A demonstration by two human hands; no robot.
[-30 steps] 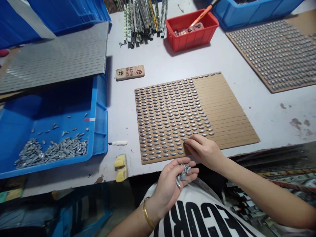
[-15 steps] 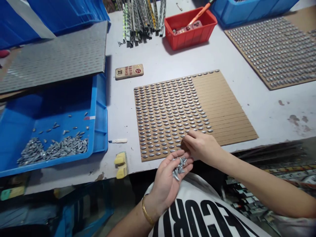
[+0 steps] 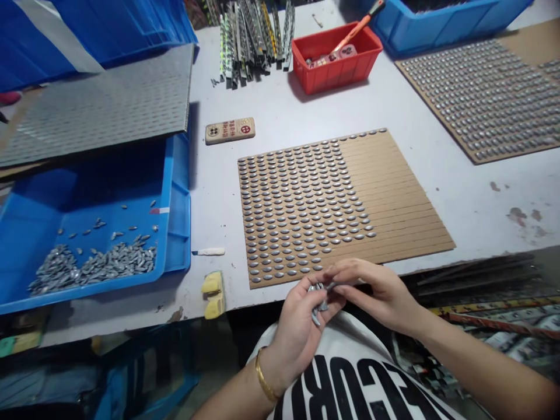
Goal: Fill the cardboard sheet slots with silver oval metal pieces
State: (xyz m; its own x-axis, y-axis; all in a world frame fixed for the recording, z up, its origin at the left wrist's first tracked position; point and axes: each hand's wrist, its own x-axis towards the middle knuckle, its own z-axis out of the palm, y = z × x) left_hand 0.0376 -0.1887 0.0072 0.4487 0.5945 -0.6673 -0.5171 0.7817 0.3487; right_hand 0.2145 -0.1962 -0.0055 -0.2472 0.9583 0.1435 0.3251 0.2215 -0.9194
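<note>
My left hand (image 3: 300, 321) is palm up at the table's front edge, its fingers curled round a small heap of grey metal pieces (image 3: 318, 304). Just right of it, my right hand (image 3: 371, 291) reaches over the palm, thumb and fingers pinched near the heap; what lies between the fingertips is too small to make out. Beyond both hands a cardboard sheet (image 3: 398, 192) lies flat, with rows of the grey oval pieces over its left part and one row along its far edge. Lines cross its bare right part.
At left stands a blue bin (image 3: 175, 204) of loose pieces, under a tilted sheet (image 3: 109, 105). A yellow block (image 3: 213, 294), a white blade (image 3: 210, 252), a printed block (image 3: 230, 130), a red box (image 3: 336, 73) and a filled sheet (image 3: 485, 99) lie around.
My right hand has drawn back from the cardboard's near rows to my left palm. The fingers of my left hand are more curled. The view has shifted slightly.
</note>
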